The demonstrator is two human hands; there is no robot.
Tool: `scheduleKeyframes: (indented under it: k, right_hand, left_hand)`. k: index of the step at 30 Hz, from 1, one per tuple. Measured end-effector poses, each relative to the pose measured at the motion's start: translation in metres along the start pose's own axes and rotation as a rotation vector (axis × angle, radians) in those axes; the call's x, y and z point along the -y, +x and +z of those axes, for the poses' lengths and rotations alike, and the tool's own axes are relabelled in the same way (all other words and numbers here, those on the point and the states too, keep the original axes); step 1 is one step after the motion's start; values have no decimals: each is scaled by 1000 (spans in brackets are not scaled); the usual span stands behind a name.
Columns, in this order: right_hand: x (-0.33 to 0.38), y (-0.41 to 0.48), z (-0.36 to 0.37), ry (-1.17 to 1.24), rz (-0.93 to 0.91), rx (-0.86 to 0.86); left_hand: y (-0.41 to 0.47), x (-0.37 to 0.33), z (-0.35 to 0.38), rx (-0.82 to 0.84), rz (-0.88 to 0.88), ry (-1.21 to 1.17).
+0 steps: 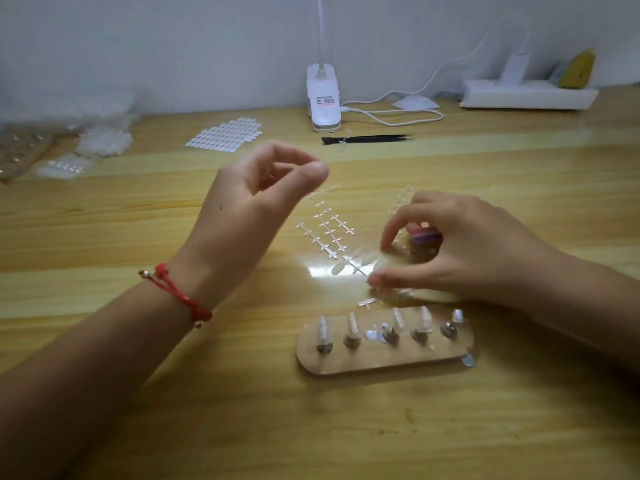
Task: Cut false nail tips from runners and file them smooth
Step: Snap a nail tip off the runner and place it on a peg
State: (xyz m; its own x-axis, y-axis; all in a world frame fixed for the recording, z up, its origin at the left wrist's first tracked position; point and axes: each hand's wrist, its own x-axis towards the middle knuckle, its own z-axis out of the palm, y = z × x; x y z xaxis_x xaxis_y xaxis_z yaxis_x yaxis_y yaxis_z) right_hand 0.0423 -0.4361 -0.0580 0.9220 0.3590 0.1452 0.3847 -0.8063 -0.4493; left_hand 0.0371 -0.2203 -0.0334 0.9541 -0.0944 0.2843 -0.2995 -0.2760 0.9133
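My left hand [263, 192] hovers above the table, blurred, with its fingers curled and the thumb against the index fingertip. I see nothing between them. My right hand [464, 251] is low over the table, its fingers curled round a pink and purple tool [424, 236]. Its index fingertip and thumb reach down to a clear runner with nail tips [356, 268]. Several bare clear runners [329, 230] lie between the hands. Nearer me, a wooden stand [381, 358] has several metal pegs carrying clear nail tips.
A white clip lamp [322, 98] with its cable stands at the back, and black tweezers [367, 138] lie before it. A sheet of nail stickers [225, 135] lies at back centre. Bags of clear tips [104, 140] are at the back left, and a white power strip [526, 95] at the back right.
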Motion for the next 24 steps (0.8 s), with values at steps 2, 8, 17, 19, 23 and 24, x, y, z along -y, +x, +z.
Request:
scheduleKeyframes:
  k: [2,8,17,19,23,24]
  right_hand:
    - [2,0,1,-46,-28,8]
    - [0,3,6,362,8,-6]
    - [8,2,-2,930,113,-83]
    - [10,2,-2,927,121,-83]
    - [10,2,-2,916,139,-84]
    - [11,2,-2,897,139,-70]
  left_hand:
    - [-2,10,3,-5,-30,39]
    - [-3,24,3,48,-23,204]
    - [-3,25,7,118,-86,102]
    - [-4,25,7,107,-97,62]
    - [-6,22,8,158,-167,-69]
    - [-7,22,8,158,-165,-70]
